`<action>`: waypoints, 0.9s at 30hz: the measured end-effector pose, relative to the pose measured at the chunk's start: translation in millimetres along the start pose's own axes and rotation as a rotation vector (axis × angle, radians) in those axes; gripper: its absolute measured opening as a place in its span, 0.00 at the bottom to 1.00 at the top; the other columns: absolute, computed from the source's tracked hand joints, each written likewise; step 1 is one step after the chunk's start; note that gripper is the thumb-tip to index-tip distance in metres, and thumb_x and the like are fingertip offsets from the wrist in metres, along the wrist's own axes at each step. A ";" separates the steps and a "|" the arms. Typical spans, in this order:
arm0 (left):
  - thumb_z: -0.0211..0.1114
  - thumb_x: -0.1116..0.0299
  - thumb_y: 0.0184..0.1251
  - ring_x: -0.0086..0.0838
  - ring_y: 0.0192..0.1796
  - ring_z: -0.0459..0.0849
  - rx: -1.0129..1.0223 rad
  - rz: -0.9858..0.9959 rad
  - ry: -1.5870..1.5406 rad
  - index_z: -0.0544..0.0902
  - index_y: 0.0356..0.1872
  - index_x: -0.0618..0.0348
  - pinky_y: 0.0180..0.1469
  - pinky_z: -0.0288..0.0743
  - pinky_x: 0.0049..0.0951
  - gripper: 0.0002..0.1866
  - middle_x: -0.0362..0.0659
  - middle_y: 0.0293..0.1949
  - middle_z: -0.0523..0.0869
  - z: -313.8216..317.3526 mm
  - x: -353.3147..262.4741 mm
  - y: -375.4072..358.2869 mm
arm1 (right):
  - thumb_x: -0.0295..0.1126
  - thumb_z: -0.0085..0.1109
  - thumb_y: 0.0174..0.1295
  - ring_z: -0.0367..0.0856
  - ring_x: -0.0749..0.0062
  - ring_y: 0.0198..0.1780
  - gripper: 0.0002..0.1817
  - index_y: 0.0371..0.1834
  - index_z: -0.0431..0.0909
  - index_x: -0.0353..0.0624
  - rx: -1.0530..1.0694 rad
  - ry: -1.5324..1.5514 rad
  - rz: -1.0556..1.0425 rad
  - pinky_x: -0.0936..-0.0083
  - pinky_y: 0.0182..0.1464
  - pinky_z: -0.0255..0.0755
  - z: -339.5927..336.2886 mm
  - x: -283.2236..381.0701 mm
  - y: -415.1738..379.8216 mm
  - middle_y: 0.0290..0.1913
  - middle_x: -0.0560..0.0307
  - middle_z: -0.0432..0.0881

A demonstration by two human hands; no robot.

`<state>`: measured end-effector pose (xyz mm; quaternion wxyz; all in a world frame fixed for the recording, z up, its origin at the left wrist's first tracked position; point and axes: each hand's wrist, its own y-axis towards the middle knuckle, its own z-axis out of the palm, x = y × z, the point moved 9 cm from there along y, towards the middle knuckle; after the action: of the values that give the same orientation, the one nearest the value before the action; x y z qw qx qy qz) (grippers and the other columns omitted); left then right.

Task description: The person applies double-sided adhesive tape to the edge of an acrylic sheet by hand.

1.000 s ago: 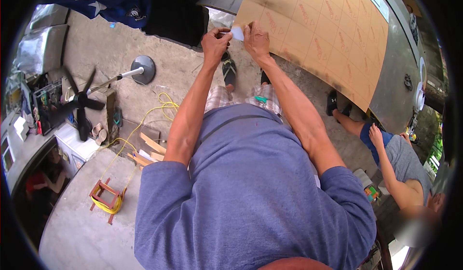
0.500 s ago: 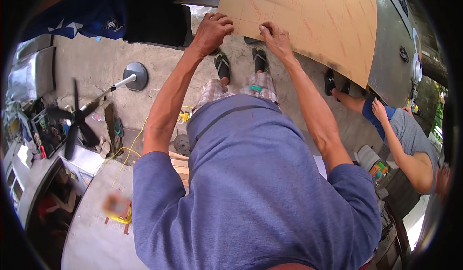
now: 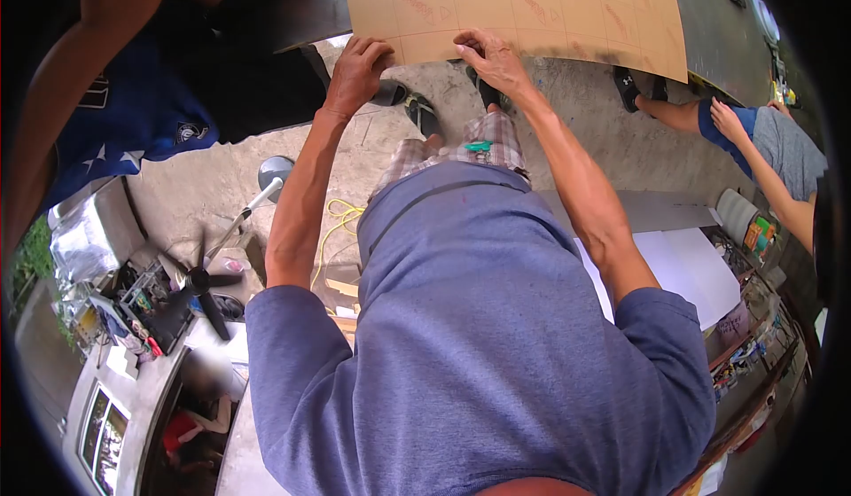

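A large brown sheet (image 3: 567,17) with red printed marks lies across the top of the view, its near edge by both hands. My left hand (image 3: 359,70) is at the sheet's near left corner, fingers curled and touching or very close to its edge. Farther right, my right hand (image 3: 492,60) meets the same edge with thumb and forefinger curled together. The fingertips partly cover the edge, so how firmly each hand grips cannot be made out.
A person in dark blue and black clothing (image 3: 160,115) stands close at the upper left. Another person in a grey shirt (image 3: 789,146) is at the right. A fan (image 3: 197,280) stands at the lower left, and a yellow cord (image 3: 341,221) lies on the floor.
The view has turned and shifted. The sheet and my left hand appear farther left. The person at the upper left fills more of the view, with an arm now showing.
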<state>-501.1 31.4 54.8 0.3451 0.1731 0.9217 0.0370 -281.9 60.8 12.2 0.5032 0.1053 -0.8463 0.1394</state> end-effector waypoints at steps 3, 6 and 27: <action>0.72 0.77 0.51 0.43 0.53 0.81 0.073 0.103 0.007 0.86 0.43 0.56 0.56 0.76 0.37 0.16 0.43 0.46 0.85 -1.5 -4.9 1.5 | 0.36 0.61 0.66 0.87 0.64 0.39 0.13 0.46 0.83 0.38 -0.011 0.038 -0.005 0.70 0.45 0.79 0.9 3.6 -2.8 0.37 0.51 0.87; 0.75 0.75 0.48 0.40 0.56 0.80 0.080 0.034 -0.074 0.88 0.42 0.52 0.58 0.75 0.37 0.17 0.41 0.49 0.86 0.4 4.0 1.0 | 0.36 0.61 0.65 0.87 0.63 0.38 0.12 0.43 0.84 0.37 0.043 -0.088 -0.070 0.71 0.43 0.79 4.6 20.7 -4.5 0.35 0.49 0.87; 0.74 0.78 0.51 0.30 0.60 0.85 -0.482 -0.432 -0.595 0.91 0.40 0.61 0.59 0.79 0.25 0.12 0.45 0.68 0.78 14.6 51.2 -43.4 | 0.39 0.71 0.54 0.80 0.72 0.16 0.16 0.30 0.85 0.33 0.466 -0.260 0.200 0.71 0.21 0.73 93.1 38.1 48.7 0.17 0.54 0.82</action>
<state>-540.4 7.7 3.7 0.6258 -0.1061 0.7623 0.1265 -392.0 73.2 -2.9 0.3366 0.1511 -0.8550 0.3644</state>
